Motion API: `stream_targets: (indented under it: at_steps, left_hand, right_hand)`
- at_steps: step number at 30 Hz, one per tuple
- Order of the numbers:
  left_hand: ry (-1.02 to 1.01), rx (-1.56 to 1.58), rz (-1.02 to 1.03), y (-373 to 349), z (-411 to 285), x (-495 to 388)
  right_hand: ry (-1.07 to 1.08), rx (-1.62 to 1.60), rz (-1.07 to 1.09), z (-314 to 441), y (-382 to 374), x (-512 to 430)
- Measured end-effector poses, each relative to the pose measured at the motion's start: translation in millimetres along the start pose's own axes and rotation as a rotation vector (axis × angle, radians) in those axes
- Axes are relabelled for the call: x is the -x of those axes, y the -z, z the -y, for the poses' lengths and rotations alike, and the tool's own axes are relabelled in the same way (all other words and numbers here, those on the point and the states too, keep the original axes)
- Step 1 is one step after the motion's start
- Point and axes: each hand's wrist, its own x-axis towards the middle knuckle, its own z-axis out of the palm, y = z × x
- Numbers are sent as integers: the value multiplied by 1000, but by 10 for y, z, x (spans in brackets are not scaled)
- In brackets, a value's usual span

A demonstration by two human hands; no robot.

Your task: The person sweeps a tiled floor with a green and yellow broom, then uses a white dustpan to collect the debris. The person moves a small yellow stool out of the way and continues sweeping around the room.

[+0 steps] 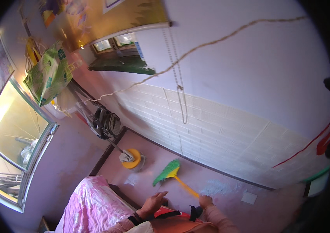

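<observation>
My right hand [205, 201] is wrapped around the yellow-orange handle [186, 187] of a broom. The broom's head, with green bristles [169, 171] and a yellow collar, points away from me, down at the pinkish floor [144, 186]. My left hand [153, 202] is held in front of my body with its fingers stretched out, and nothing shows in it. It is nearest to a pink patterned cloth [92, 204] draped over a piece of furniture on the left. Below my hands, an orange garment and a red item partly hide the floor.
A round yellow-topped container [132, 158] with a pole rising from it stands near the corner, with a dark bag [106, 122] behind. A green patterned bag [49, 74] hangs by the window [16, 139]. A rope [205, 45] crosses before the wall; a bead chain [179, 87] dangles. A white square [249, 197] lies right.
</observation>
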Motion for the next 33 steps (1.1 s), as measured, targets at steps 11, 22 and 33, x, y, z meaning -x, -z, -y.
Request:
stream_targets:
  at_steps: [11,22,33]
  left_hand:
    - [-34,-23,-4,-332,-182,42]
    - [-115,76,-9,-451,-68,-4]
    - [-159,57,-47,-381,123,151]
  right_hand:
    - [-551,-159,196,-1341,-172,1735]
    - [-836,-162,123,-1418,-223,3200]
    - [-384,-122,221,-406,272,2583]
